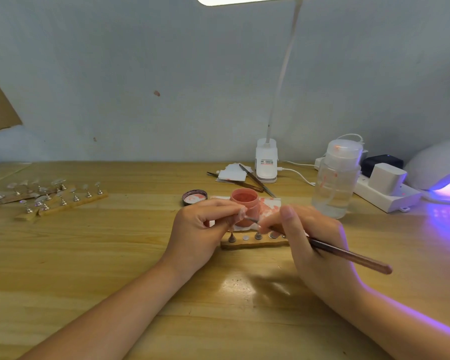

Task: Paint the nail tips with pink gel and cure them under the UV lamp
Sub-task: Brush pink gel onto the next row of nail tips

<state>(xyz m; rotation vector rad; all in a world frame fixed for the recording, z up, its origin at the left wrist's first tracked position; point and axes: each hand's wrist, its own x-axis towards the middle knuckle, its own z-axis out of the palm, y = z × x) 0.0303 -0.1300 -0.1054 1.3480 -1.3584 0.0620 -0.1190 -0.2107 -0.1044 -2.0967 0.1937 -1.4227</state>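
My left hand (204,229) pinches a small nail tip on a metal stand (240,213) in front of the open pink gel jar (244,202). My right hand (309,237) grips a thin brown brush (348,257), whose bristle end touches the nail tip. Below the hands lies a wooden holder strip (250,242) with metal stands on it. The jar's lid (195,197) lies to the left of the jar. The UV lamp (442,175) glows purple at the far right edge.
Several wooden strips with clear nail tips on stands (50,196) lie at the left. A clear pump bottle (335,180), power strip (385,190), desk lamp base (266,162), tweezers (256,180) and stained white paper (270,205) sit behind the hands.
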